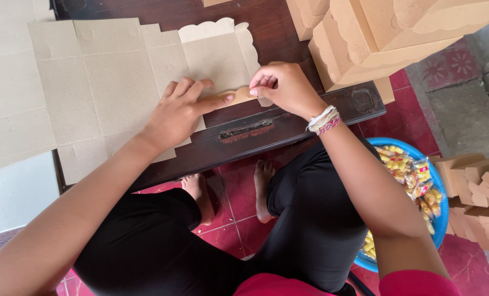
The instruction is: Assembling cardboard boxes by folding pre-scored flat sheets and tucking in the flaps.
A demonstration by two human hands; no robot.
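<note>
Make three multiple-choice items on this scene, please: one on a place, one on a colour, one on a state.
1. Where is the blue basin?
A. on the table
B. on the floor by the person's right side
C. on the lap

2. What colour are the floor tiles?
A. red
B. green
C. white

3. How does the cardboard box blank lie?
A. folded shut
B. rolled up
C. flat, one tab pinched

Answers:
1. B, it sits beside the right arm.
2. A, red tiles show between the legs.
3. C, the left hand presses it while the right hand pinches a tab.
</note>
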